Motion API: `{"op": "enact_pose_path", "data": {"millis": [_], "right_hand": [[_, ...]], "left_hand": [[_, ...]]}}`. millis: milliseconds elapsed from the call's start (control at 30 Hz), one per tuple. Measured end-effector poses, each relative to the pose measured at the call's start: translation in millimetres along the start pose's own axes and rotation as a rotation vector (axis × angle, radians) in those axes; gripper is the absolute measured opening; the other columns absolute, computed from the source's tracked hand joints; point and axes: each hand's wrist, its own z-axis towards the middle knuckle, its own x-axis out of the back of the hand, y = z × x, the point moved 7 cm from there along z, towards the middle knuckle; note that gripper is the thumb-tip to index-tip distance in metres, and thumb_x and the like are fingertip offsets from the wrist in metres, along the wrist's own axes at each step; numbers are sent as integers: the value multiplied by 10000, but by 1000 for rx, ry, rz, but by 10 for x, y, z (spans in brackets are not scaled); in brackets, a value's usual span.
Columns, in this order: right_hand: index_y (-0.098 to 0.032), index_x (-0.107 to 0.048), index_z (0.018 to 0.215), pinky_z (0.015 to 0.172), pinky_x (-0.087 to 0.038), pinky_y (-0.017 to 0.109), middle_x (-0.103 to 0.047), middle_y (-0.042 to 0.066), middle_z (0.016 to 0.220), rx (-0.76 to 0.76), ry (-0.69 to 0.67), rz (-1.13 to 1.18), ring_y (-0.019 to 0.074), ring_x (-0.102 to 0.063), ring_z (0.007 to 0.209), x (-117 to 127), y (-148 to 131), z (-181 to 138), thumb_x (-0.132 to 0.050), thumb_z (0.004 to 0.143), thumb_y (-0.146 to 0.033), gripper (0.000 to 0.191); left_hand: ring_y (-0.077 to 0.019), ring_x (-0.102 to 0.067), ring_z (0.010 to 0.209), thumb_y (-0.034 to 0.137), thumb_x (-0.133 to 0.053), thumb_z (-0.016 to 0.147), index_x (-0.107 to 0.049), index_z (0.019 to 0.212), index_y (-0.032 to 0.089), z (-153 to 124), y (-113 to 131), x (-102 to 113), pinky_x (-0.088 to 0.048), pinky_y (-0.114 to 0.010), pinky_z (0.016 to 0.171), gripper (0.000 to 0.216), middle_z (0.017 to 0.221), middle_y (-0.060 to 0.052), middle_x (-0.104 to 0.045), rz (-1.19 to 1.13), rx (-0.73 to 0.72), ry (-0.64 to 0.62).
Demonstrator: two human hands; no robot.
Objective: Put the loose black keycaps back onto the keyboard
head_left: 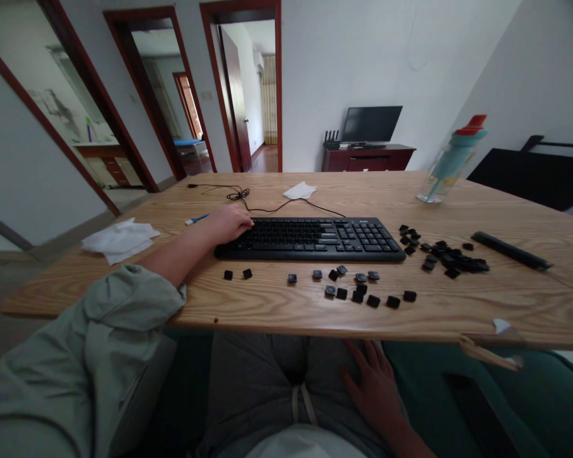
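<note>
A black keyboard [315,238] lies on the wooden table [277,312], with many keycaps taken off its left part. My left hand [229,224] rests on the keyboard's left end, fingers curled over the edge; nothing shows in it. Several loose black keycaps [358,289] lie scattered in front of the keyboard, and a pile of keycaps [446,254] sits to its right. My right hand [375,385] lies flat on my thigh below the table edge, fingers stretched out, holding nothing.
A long black bar [510,250] lies at the right. A teal water bottle [451,162] stands at the back right. White tissues [119,240] lie at the left, another tissue [300,190] and the keyboard cable [239,194] at the back. A blue pen [197,219] lies near my left hand.
</note>
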Motion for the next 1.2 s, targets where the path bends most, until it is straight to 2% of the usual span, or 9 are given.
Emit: {"op": "enact_pose_path", "data": {"millis": [333,467,733,967,1200], "right_hand": [[-185,-620,1396,1162,-335,521,-467,154,1486,-16,-37,-16,342,-343,1449,3,-12,22,-497,907,-385,542],[-184,-619,1397,1159,-339,518,-476,160,1485,-2,-38,-10,340,-349,1449,9,-26,24,-502,907,-380,541],[-196,-644,1375,1144,-357,542,-535,154,1431,2,-40,-28,370,-409,1401,-82,9,10,-527,899,-411,535],[-202,-651,1364,1142,-369,523,-552,142,1404,-11,-24,-37,358,-420,1393,-31,4,13,-512,900,-397,523],[-190,-659,1358,1144,-361,535,-528,159,1425,-27,-38,-15,369,-413,1397,-44,2,19,-537,882,-396,532]], "left_hand": [[-244,-674,942,218,-498,917,-796,966,154,18,65,-41,-526,-382,920,309,941,-120,-764,71,-13,-10],[-243,-667,960,197,-477,902,-797,978,175,10,47,-82,-523,-386,941,329,941,-99,-767,84,-3,2],[-264,-645,1031,195,-488,827,-763,1082,155,-110,-19,111,-510,-426,990,377,1068,-103,-743,-4,69,149],[-249,-654,1059,174,-463,812,-774,1083,169,-85,48,17,-507,-362,991,413,1080,-94,-722,36,131,-22],[-237,-681,1039,212,-451,850,-763,1149,206,-93,53,-27,-514,-330,946,433,1174,-65,-724,105,207,-103]]}}
